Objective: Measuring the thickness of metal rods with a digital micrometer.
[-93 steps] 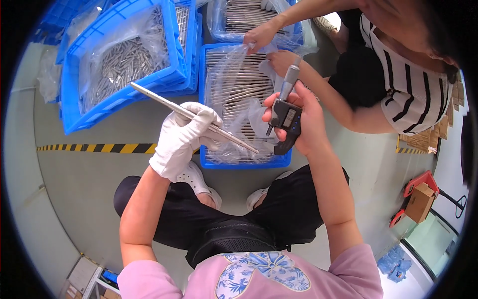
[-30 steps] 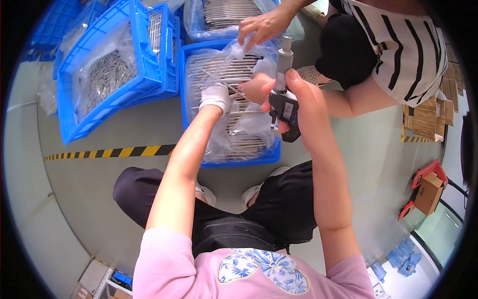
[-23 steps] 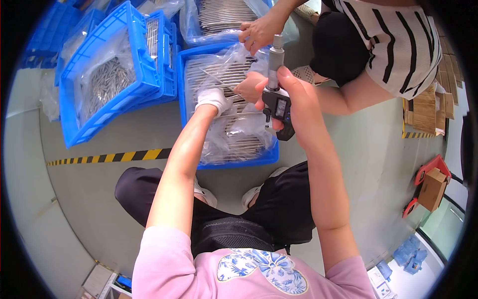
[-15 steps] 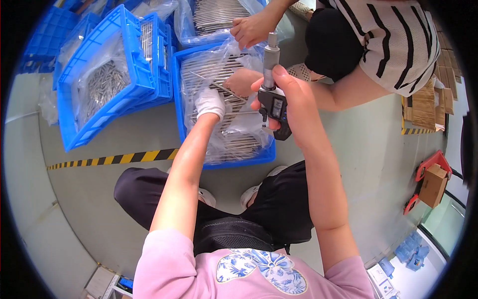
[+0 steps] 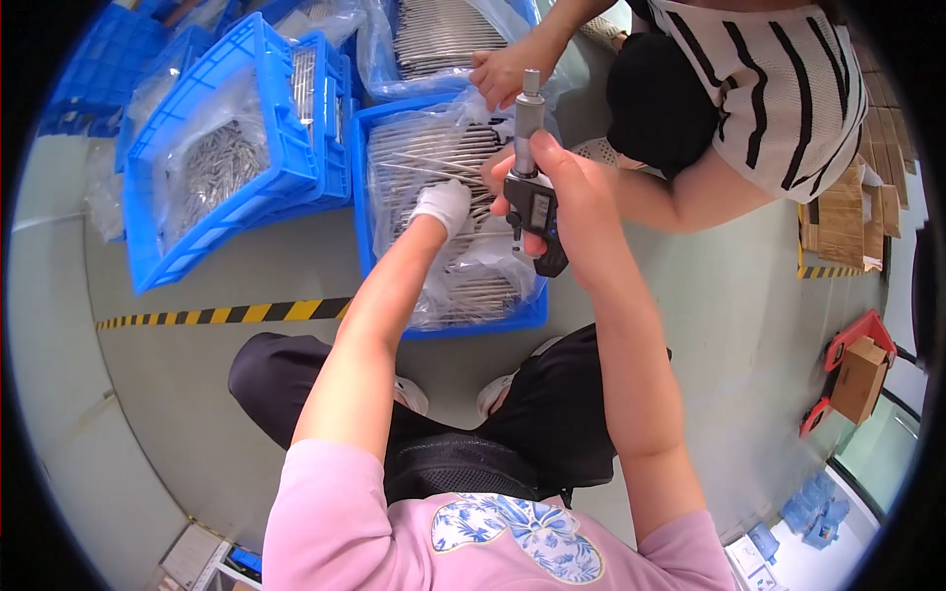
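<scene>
My right hand [image 5: 567,202] grips a digital micrometer [image 5: 530,138], its silver barrel pointing up and its small display facing me. Below and left of it, my left hand [image 5: 443,205], in a white glove, rests among the long metal rods [image 5: 414,163] in a plastic-lined blue crate [image 5: 363,212]. Its fingers are curled down at the rods; what they grip, if anything, is hidden. One rod lies slanted across the others above the glove. Another person's hand [image 5: 500,169] reaches in behind the micrometer, partly covered by it.
The co-worker's other hand [image 5: 512,71] is at the plastic of a farther rod crate [image 5: 448,39]. A tilted blue crate [image 5: 148,258] of short metal pieces sits on stacked crates at left. Striped floor tape [image 5: 236,315] runs leftward. Flattened cardboard [image 5: 838,222] lies at right.
My left hand has moved right and slightly down over the rods. The slanted rod near it lies differently. The co-worker's lower hand has drawn right, behind the micrometer, which stays in my right hand.
</scene>
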Motion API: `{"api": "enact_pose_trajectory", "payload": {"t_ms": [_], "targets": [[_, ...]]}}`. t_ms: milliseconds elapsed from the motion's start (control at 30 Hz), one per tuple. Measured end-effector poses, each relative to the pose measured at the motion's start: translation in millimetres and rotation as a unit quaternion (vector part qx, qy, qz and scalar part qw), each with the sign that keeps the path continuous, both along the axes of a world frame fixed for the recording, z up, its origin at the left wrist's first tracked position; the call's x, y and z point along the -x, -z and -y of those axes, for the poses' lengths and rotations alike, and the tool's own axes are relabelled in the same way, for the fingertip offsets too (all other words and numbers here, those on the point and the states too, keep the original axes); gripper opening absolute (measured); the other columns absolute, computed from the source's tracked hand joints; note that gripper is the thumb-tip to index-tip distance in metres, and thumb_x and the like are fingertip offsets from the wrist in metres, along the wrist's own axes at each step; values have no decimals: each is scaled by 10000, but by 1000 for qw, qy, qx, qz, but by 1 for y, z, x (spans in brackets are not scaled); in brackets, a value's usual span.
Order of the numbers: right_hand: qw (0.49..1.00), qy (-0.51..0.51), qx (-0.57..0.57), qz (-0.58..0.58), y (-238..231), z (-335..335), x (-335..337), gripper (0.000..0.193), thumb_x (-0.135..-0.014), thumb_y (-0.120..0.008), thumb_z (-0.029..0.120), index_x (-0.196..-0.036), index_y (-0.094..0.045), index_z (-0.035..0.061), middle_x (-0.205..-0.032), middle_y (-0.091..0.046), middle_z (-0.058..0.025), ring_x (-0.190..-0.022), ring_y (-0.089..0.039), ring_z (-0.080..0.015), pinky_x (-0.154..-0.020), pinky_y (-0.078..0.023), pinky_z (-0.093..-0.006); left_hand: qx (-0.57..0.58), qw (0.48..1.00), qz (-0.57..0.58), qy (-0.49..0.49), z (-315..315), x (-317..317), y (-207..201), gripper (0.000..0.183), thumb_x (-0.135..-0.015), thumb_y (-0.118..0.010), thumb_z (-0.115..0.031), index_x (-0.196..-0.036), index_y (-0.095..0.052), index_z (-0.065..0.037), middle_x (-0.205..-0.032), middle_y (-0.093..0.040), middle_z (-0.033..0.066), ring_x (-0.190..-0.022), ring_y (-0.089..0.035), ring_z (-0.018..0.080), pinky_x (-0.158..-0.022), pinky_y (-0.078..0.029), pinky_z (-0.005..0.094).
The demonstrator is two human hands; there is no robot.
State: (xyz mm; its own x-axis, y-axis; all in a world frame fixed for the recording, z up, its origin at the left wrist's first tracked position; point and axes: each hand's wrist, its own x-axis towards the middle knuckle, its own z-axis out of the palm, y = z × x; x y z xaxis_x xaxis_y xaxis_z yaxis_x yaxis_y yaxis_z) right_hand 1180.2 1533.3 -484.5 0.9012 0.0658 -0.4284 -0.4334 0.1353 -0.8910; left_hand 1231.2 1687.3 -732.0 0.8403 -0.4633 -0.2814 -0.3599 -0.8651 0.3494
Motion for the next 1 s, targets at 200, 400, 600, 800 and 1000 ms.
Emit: {"api": "enact_pose_trajectory", "payload": {"t_ms": [200,400,600,800,1000], "targets": [[1000,0,-2,-9,-10,-2,-6,464,-854,-366,438,-814,-575,26,-629,-577,-78,-383,-447,-82,-347,-337,-198,-107,991,-74,40,-14,11,-48,226,-735,-486,-161,-824,-650,-32,-853,-620,181,-808,-613,308,-698,-489,388],[999,4,-43,13,-6,-8,-21,465,-858,-359,427,-836,-563,10,-629,-579,-87,-382,-450,-93,-350,-342,-208,-123,975,-130,133,-42,22,-166,170,-749,-473,-134,-818,-543,5,-869,-559,214,-825,-554,339,-678,-459,406],[995,30,-87,26,-5,-18,-28,471,-850,-371,436,-835,-554,2,-629,-576,-99,-383,-455,-103,-358,-355,-213,102,982,-42,156,-84,62,-182,98,-730,-519,-106,-770,-486,-22,-817,-476,150,-764,-517,342,-647,-439,407],[992,45,-110,29,-6,-20,-27,501,-848,-337,454,-843,-558,4,-662,-582,-117,-384,-461,-113,-362,-366,-208,525,833,-118,-133,-83,71,-203,303,-903,-373,-288,-724,-445,-54,-690,-438,19,-681,-490,139,-600,-426,292],[990,-18,-138,5,-8,-33,-17,573,-852,-272,494,-841,-558,-2,-667,-585,-127,-379,-460,-115,-345,-360,-201,686,552,-313,-355,-97,59,-253,413,-910,-326,-361,-632,-448,-82,-538,-387,18,-404,-334,107,-363,-270,217]]}}
